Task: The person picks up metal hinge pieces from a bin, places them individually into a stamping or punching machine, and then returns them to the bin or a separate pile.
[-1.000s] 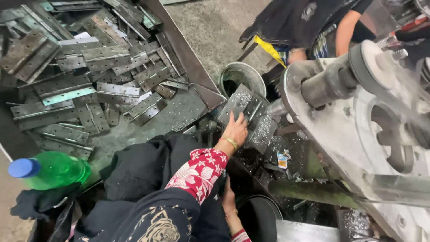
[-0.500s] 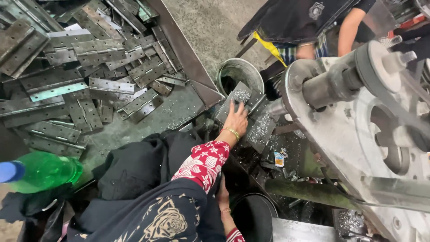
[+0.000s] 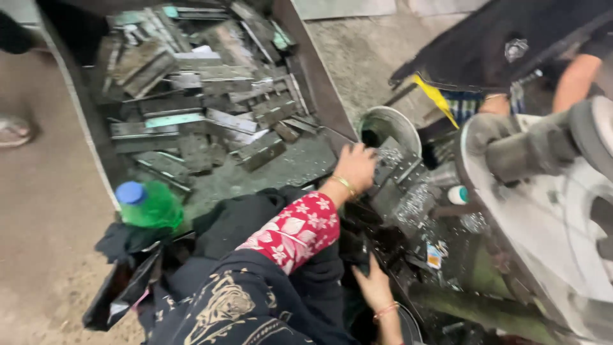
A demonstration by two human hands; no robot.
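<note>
My left hand (image 3: 355, 167), at the end of a red flowered sleeve with a gold bangle on the wrist, grips the top edge of a flat grey metal plate (image 3: 399, 176). The plate leans beside a round metal bucket (image 3: 389, 124). Lower down, my right hand (image 3: 373, 289) lies with fingers spread against dark machine parts; nothing shows in it. A large grey press machine (image 3: 543, 211) with a thick shaft stands to the right of both hands.
A metal tray (image 3: 83, 121) holding several flat steel strips lies at upper left. A green bottle with a blue cap (image 3: 150, 206) rests on dark cloth. Another person's arm (image 3: 575, 80) shows at upper right, and a sandalled foot (image 3: 13, 131) at far left.
The view swung left and down. My left hand stayed on the metal plate and slid slightly up toward the bucket. My right hand came further into view.
</note>
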